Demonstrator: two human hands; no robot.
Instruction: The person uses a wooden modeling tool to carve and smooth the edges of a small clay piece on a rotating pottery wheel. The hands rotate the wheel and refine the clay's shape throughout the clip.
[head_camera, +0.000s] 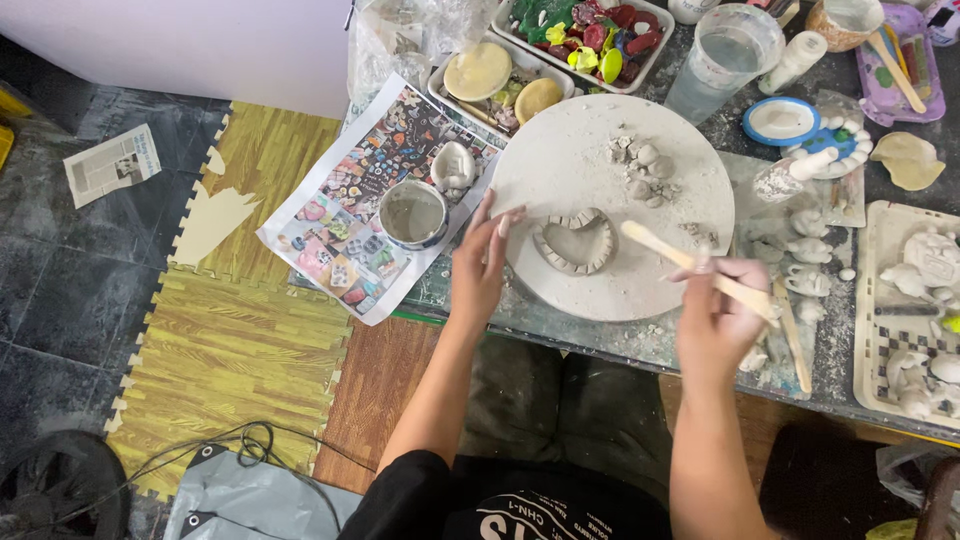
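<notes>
Head view, looking straight down: a glossy printed sheet (375, 205), crowded with small colourful pictures, lies at the desk's (640, 345) left edge, a small grey bowl (413, 213) sitting on it. A folded newspaper (112, 163) lies well apart on the dark floor. Centre stage, a heart-shaped clay ring (573, 243), pale grey with a notched, ribbed wall, sits on a round, dusty white board (560, 170). Small clay lumps (640, 165) cluster near the board's far side. The left hand (480, 265) is spread flat, fingertips resting on the board's rim just beside the heart. The right hand (722, 315) is closed around a pale wooden stick (690, 262), its rounded tip pointing at the heart's right side. Two white trays (590, 35) of coloured pieces sit beyond.
</notes>
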